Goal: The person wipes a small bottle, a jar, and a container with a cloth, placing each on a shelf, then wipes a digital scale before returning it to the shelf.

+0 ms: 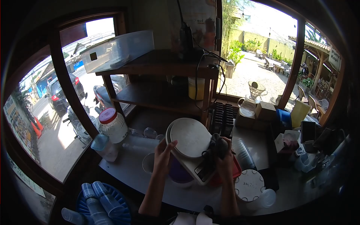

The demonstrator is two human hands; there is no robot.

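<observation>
A white kitchen scale with a round plate is lifted and tilted over the counter. My left hand grips its left edge, thumb on top. At the right edge, my right hand is closed around a dark bundle, perhaps a cloth or a coiled cord, pressed against the scale. The scale's display panel faces me. Partly hidden below the scale are a tub with purple contents and a red tray. A round white lid with handwriting lies by my right forearm.
On the left stand a jar with a red lid and a clear container. Stacked plastic cups rest on a blue basket. A wooden shelf rises behind the counter. More cups lie to the right.
</observation>
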